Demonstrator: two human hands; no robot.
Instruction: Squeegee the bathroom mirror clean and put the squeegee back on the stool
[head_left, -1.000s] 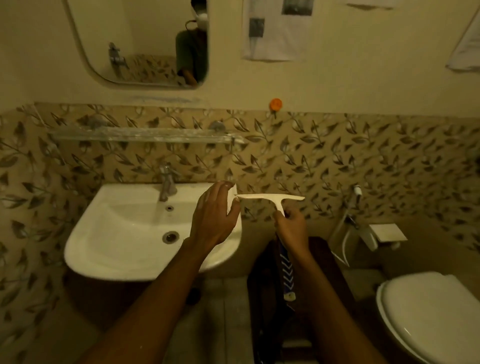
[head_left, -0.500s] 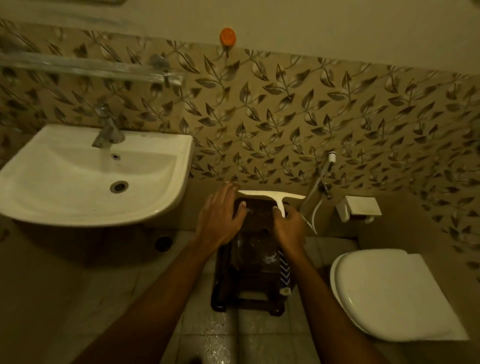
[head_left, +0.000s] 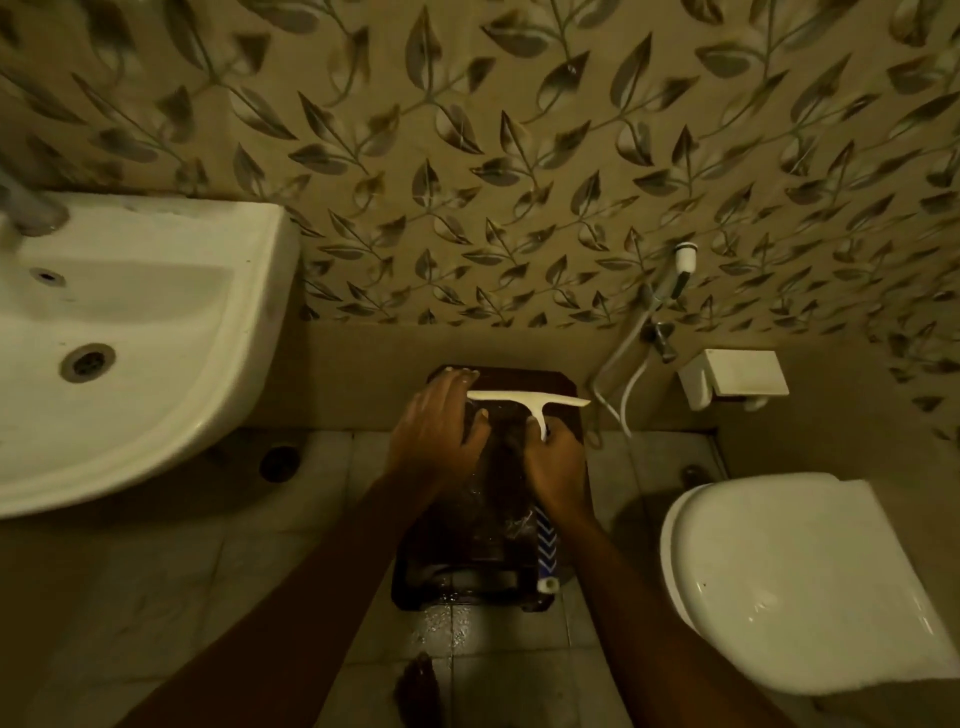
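The white T-shaped plastic squeegee (head_left: 527, 399) is in the middle of the frame, over the dark brown rectangular stool (head_left: 563, 385). Its long pale blade lies across the upper part of the stool top, nearly level from left to right. Its handle runs down towards the bottom of the frame, along the right side of the stool. The lower part of the handle has a blue and white zigzag pattern and ends in a white cap near the lower right corner of the stool. Whether the squeegee rests on the stool top or is just above it, I cannot tell.

The right hand (head_left: 553, 467) has its fingers curled around the handle, just below the blade, and grips it firmly. The left hand (head_left: 441, 436) is flat, with straight fingers spread over the upper left corner of the stool. Its fingertips are at the left end of the blade, and it holds nothing. Whether it touches the blade is not clear.

The stool stands on a floor of pale square tiles (head_left: 156, 597), and there are shiny wet spots just below it. At the left of the frame is a white ceramic washbasin (head_left: 249, 332) with a round metal drain. At the lower right is a white toilet with its lid closed (head_left: 805, 571). Above the toilet, a small white box-shaped holder (head_left: 735, 382) is fixed on the wall, and to its left hangs a hand sprayer with a pale hose (head_left: 680, 265). The wall behind has beige tiles with a grey leaf pattern (head_left: 519, 156).
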